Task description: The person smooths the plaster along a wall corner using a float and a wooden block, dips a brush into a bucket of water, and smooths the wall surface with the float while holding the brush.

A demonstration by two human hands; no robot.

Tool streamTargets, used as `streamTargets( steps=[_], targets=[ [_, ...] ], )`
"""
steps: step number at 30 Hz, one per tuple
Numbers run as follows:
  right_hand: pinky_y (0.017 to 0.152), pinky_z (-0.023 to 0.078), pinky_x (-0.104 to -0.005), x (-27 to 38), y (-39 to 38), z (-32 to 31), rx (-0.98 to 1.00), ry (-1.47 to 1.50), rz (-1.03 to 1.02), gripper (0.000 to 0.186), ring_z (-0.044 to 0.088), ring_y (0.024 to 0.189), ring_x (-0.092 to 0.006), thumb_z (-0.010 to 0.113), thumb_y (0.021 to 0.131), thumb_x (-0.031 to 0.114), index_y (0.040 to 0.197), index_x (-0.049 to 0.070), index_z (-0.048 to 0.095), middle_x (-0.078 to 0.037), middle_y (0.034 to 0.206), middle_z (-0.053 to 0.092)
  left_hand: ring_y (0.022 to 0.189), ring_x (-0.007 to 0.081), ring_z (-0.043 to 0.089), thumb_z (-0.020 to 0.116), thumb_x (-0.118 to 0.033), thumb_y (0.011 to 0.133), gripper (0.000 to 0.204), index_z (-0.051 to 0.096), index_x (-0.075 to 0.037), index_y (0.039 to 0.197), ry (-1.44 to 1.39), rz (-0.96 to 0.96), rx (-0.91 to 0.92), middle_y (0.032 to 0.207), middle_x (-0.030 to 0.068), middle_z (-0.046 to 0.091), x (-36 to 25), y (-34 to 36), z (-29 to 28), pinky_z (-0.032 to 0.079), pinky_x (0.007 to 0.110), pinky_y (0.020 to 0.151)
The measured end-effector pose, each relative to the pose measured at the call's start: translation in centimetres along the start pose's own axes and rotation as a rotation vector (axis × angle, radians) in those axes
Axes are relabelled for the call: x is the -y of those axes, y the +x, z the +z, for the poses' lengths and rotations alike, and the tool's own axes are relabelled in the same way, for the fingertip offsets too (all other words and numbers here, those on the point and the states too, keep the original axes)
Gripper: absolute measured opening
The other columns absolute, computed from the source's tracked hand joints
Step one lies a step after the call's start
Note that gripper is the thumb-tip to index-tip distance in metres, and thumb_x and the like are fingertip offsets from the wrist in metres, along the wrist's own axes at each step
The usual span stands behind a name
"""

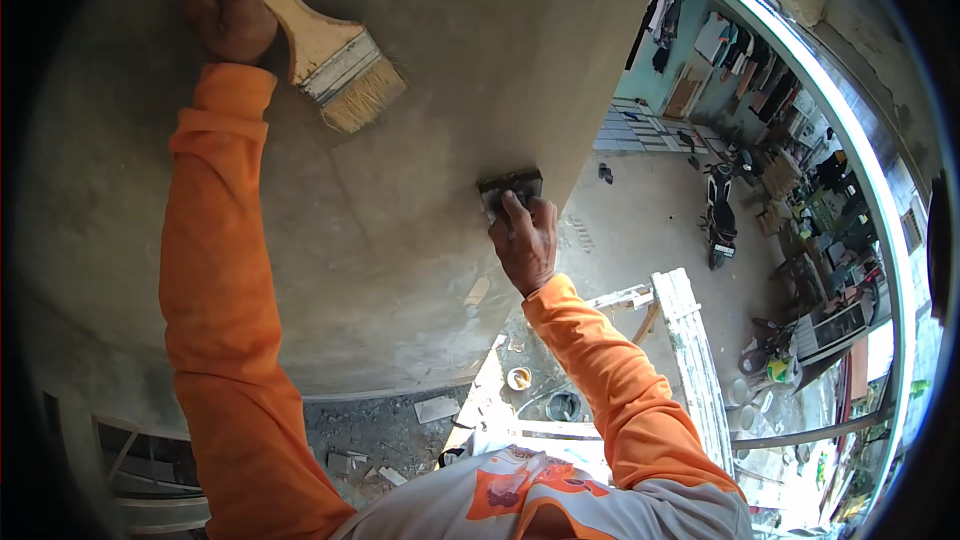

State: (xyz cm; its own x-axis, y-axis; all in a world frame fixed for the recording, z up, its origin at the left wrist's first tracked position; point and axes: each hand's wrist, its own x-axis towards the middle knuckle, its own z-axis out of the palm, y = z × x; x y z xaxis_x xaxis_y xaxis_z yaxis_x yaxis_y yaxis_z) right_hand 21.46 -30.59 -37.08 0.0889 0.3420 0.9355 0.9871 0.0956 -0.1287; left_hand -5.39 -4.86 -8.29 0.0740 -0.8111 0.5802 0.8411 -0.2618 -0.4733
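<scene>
My left hand (236,10) is closed round the red-tipped handle of a wide paintbrush (335,55), high on the left. Its pale bristles point down and to the right, near a grey-brown plastered wall (400,190); whether they touch it I cannot tell. My right hand (528,240) grips a small dark rectangular block (510,188), like a sponge or hand float, which lies against the wall close to its right edge. The fingers bend over the block's lower side. Both arms wear orange sleeves.
A whitish wooden frame (690,340) stands below my right arm. Beneath me are a bucket (563,406), a small white pot (519,378) and rubble (350,462). Beyond the wall's edge, a motorcycle (718,215) is parked, with hanging clothes (735,45) behind and clutter along the right.
</scene>
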Motion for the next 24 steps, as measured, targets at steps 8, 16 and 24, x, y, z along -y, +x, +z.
streamTargets(
  steps=[8,16,24],
  targets=[
    [0.07,0.047,-0.0456,4.8,13.0,-2.0,-0.256,0.032,-0.033,0.042,0.053,0.081,-0.0354,0.065,0.072,0.006,0.113,0.012,0.059,-0.015,0.093,0.05,0.074,0.0238,0.065,0.069,-0.003,0.081,0.025,0.062,-0.005,0.105,-0.212,0.081,-0.029,0.097,0.0081,0.067,4.5,1.3,-0.6,0.053,0.032,0.062],
    [0.074,0.049,-0.0426,5.1,23.5,-5.6,-0.331,0.07,-0.063,0.035,0.057,0.084,-0.0344,0.067,0.072,0.007,0.107,0.007,0.062,-0.017,0.09,0.056,0.072,0.0216,0.061,0.061,0.0,0.085,0.02,0.067,-0.006,0.103,-0.482,-0.078,-0.065,0.088,0.0113,0.066,-0.1,4.3,-1.5,0.05,0.033,0.064],
    [0.083,0.048,-0.047,3.1,10.2,-3.6,-0.172,-0.09,-0.249,0.043,0.055,0.09,-0.0379,0.066,0.072,0.01,0.114,0.012,0.061,-0.017,0.098,0.052,0.062,0.0185,0.055,0.06,-0.016,0.088,0.012,0.061,-0.004,0.091,-0.65,-0.426,0.154,0.073,0.007,0.059,-1.7,5.9,-2.9,0.044,0.031,0.056]
  ],
)
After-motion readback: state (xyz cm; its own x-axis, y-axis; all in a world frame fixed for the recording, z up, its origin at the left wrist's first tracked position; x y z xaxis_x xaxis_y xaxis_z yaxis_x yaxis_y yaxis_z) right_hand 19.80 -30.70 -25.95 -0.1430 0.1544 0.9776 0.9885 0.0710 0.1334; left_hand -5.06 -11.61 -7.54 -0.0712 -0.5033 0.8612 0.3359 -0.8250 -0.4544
